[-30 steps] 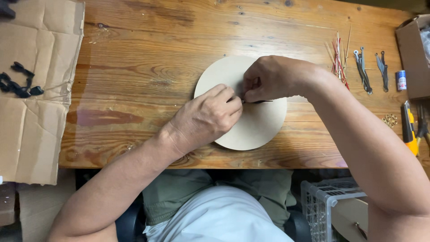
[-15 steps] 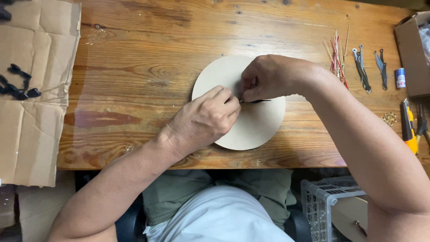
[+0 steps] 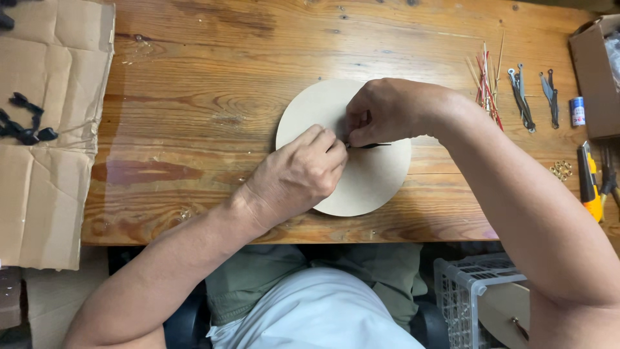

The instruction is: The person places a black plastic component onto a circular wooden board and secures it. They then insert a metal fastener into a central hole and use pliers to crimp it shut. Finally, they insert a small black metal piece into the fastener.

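A round tan disc (image 3: 374, 178) lies flat on the wooden table (image 3: 213, 97), near its front edge. Both hands meet over the disc's middle. My left hand (image 3: 297, 174) rests on the disc with its fingertips pinched together at the centre. My right hand (image 3: 387, 111) comes in from the right and pinches a thin black pointed clock hand (image 3: 373, 146) that lies across the disc and points right. What sits under the fingertips at the centre is hidden.
Flattened cardboard (image 3: 45, 136) with small black parts (image 3: 26, 126) covers the left end. At the right lie thin coloured sticks (image 3: 487, 81), several dark metal hands (image 3: 522, 97), a small blue-capped tube (image 3: 577, 111), small brass rings (image 3: 560, 169), a yellow-handled tool (image 3: 588, 184) and a cardboard box (image 3: 591, 77).
Both hands stay at the disc's centre; only small finger shifts show. The view has moved slightly.
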